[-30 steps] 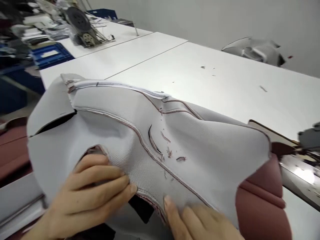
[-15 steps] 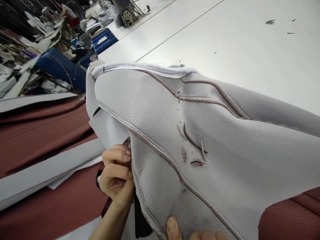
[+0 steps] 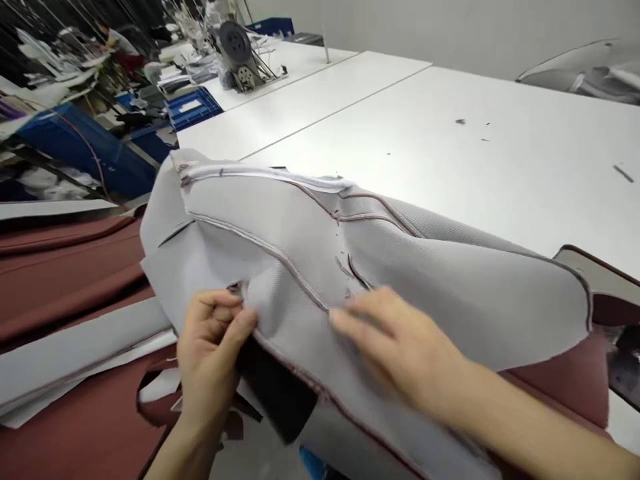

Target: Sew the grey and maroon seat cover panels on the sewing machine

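A large sewn cover [image 3: 450, 293], grey on its backing side with raised seams and piping, lies in folds over the table edge. My left hand [image 3: 213, 340] pinches the cover's edge between thumb and curled fingers, beside a dark opening. Over the middle of the cover is my right hand [image 3: 395, 347], slightly blurred, its fingers stretched out towards a seam [image 3: 300, 277]. Nothing shows in those fingers. Dark thread scraps [image 3: 356, 270] lie on the cloth just beyond them. Below the left hand hangs a black strip [image 3: 280, 393]. A white band [image 3: 260, 173] runs along the cover's far edge.
A white table [image 3: 400, 113] stretches behind the cover, with a few small scraps on it. Maroon fabric pieces [image 3: 70, 267] lie at the left. Blue crates [image 3: 193, 107] and a machine with a wheel [image 3: 235, 43] stand farther back. Someone sits [image 3: 120, 47] in the background.
My right hand has risen from the cover's lower edge onto its middle. My left hand still grips the edge, now slightly lower left in view. The view has tilted up, showing more table.
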A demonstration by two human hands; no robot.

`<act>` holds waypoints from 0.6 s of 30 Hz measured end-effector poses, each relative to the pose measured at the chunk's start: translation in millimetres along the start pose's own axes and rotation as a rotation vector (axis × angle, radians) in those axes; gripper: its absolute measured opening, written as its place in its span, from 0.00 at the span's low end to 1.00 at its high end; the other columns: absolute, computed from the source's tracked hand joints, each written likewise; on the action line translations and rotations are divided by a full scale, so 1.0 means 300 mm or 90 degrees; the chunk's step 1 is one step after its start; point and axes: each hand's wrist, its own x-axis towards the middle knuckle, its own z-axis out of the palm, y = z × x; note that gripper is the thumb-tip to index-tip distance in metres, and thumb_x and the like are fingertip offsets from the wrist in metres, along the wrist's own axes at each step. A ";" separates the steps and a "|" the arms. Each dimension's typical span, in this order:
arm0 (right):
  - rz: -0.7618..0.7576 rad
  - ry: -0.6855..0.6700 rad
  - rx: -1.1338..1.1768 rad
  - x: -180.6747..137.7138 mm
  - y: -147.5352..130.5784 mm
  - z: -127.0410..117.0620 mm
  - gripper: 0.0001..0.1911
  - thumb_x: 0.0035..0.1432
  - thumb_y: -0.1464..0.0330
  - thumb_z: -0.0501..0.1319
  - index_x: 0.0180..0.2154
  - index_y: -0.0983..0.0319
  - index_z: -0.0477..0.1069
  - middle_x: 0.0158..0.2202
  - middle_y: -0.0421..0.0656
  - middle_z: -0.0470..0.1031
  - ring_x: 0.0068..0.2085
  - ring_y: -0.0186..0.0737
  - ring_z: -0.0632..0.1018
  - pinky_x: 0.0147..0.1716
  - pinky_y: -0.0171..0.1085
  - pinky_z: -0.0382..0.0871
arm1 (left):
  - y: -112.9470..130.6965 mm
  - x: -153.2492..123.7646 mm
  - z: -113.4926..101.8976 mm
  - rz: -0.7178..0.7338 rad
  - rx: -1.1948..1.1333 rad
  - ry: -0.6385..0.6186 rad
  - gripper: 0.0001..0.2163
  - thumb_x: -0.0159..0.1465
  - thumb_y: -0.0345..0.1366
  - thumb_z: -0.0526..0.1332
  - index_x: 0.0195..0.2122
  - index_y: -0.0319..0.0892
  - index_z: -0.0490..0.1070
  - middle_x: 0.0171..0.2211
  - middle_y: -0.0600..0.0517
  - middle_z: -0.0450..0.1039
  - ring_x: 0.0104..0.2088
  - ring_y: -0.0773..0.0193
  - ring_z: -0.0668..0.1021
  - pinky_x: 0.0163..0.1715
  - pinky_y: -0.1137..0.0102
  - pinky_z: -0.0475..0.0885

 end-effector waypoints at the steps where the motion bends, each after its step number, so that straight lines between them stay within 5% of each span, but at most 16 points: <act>1: 0.024 -0.012 -0.041 0.017 0.042 0.017 0.19 0.69 0.73 0.48 0.56 0.69 0.70 0.54 0.55 0.74 0.55 0.48 0.74 0.51 0.46 0.74 | -0.005 -0.014 -0.005 0.003 -0.004 -0.030 0.15 0.58 0.40 0.71 0.37 0.46 0.65 0.21 0.59 0.61 0.21 0.72 0.61 0.22 0.77 0.57; 4: 0.072 -0.083 -0.094 0.048 0.113 0.095 0.28 0.70 0.64 0.54 0.65 0.73 0.60 0.65 0.60 0.62 0.66 0.59 0.61 0.61 0.56 0.64 | -0.041 -0.038 -0.026 0.104 -0.025 -0.068 0.15 0.58 0.38 0.71 0.35 0.44 0.64 0.23 0.58 0.59 0.24 0.72 0.63 0.24 0.78 0.60; 8: 0.098 -0.176 -0.076 0.012 0.089 0.155 0.15 0.70 0.64 0.54 0.49 0.68 0.72 0.47 0.53 0.75 0.45 0.50 0.74 0.44 0.46 0.72 | -0.093 -0.058 -0.058 0.129 -0.068 -0.112 0.15 0.58 0.37 0.70 0.34 0.44 0.61 0.25 0.57 0.60 0.25 0.70 0.64 0.25 0.76 0.61; 11: 0.057 -0.199 -0.111 -0.055 0.056 0.132 0.10 0.66 0.74 0.53 0.32 0.61 0.68 0.31 0.43 0.72 0.30 0.41 0.72 0.29 0.39 0.64 | -0.110 -0.081 -0.063 0.108 -0.114 -0.133 0.17 0.57 0.39 0.69 0.34 0.45 0.58 0.24 0.57 0.59 0.24 0.69 0.64 0.26 0.73 0.62; 15: 0.007 -0.216 -0.156 -0.171 0.018 0.081 0.12 0.62 0.80 0.51 0.31 0.60 0.64 0.24 0.39 0.70 0.21 0.37 0.71 0.24 0.38 0.58 | -0.101 -0.105 -0.044 0.088 -0.180 -0.131 0.17 0.56 0.36 0.69 0.33 0.44 0.57 0.24 0.57 0.60 0.24 0.69 0.65 0.28 0.73 0.62; 18: 0.098 -0.246 -0.091 -0.327 -0.030 0.035 0.11 0.64 0.76 0.51 0.32 0.59 0.65 0.21 0.37 0.70 0.17 0.37 0.70 0.19 0.39 0.52 | -0.088 -0.111 -0.029 0.059 -0.266 -0.126 0.16 0.54 0.34 0.68 0.32 0.44 0.57 0.24 0.57 0.59 0.25 0.69 0.66 0.28 0.73 0.63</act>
